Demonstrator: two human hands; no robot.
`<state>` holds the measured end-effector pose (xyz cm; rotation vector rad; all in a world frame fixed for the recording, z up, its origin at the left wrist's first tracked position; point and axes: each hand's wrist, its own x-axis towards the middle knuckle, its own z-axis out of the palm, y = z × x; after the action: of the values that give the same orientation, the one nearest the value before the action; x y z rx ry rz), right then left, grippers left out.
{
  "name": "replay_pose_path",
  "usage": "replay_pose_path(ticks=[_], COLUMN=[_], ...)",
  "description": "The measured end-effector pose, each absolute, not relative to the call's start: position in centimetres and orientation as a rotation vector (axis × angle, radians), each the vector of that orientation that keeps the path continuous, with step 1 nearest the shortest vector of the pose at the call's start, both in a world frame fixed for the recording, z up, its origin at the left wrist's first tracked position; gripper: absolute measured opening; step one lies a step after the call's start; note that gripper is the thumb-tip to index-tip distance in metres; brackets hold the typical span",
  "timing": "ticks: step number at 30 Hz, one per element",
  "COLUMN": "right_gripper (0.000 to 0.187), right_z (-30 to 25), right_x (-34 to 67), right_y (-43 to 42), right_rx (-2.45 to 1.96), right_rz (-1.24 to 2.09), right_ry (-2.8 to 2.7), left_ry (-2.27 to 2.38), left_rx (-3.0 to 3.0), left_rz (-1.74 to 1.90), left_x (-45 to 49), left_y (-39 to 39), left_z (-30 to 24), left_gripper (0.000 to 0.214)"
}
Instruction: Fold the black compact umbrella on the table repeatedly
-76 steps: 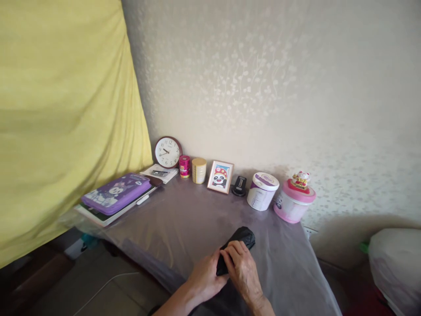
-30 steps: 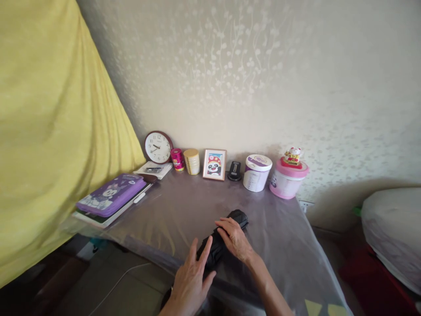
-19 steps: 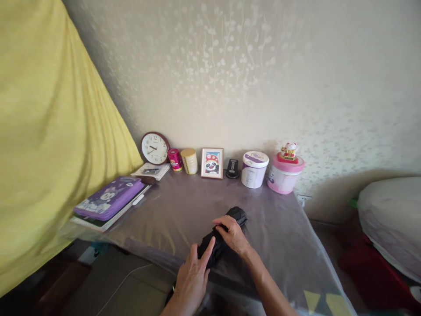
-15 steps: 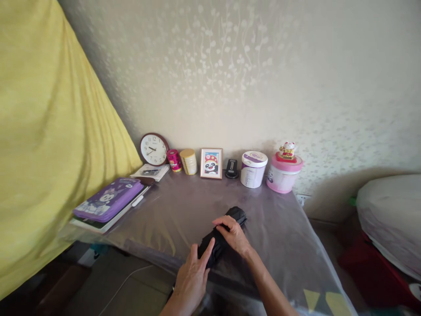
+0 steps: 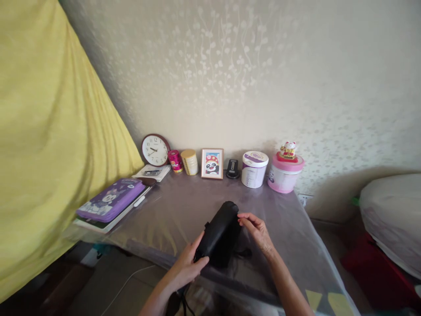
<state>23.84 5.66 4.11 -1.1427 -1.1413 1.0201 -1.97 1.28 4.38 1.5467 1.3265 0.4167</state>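
A black folded umbrella in its sleeve [image 5: 219,232] is lifted off the table [image 5: 171,215], its far end tilted up. My left hand [image 5: 188,266] grips its near end from below, fingers wrapped round it. My right hand [image 5: 257,229] hovers at the umbrella's right side, fingers slightly curled and apart, fingertips close to the sleeve. A thin black strap [image 5: 244,253] trails beneath the umbrella.
Along the wall stand a clock [image 5: 155,149], a red tin [image 5: 174,160], a beige tin [image 5: 190,161], a panda picture frame [image 5: 212,163], a white tub [image 5: 254,169] and a pink tub [image 5: 284,173]. A purple case [image 5: 111,200] lies left, by the yellow curtain [image 5: 42,145]. A bed [image 5: 391,219] is right.
The umbrella, lying flat on the table before, is now raised in my left hand. My right hand has come off its top and moved to its right side.
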Motion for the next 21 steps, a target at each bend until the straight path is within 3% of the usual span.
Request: replay_pose_path(ticks=[4,9,14,21], right_gripper=[0.032,0.033,0.031,0.032], right_z=[2.8,1.1,0.7,0.1], right_x=[24.0,24.3,24.8,25.3], right_y=[6.7,7.0,6.6,6.7], right_rx=[-1.137,-1.144,-1.171,-1.187], right_rz=[0.968,0.865,0.813,0.790], right_ry=[-1.033,-0.862,-0.791,-0.750], left_ry=[1.433,1.693,1.855,1.603], left_rx=[1.405,1.760,2.044,1.633], left_rz=[0.439,0.562,0.285,0.468], left_x=[-3.0,-3.6,-3.0,-4.1], left_y=[1.9,1.8,1.0,2.6], left_z=[4.1,3.4,3.3,3.2], left_gripper=[0.068,0.063,0.075,0.071])
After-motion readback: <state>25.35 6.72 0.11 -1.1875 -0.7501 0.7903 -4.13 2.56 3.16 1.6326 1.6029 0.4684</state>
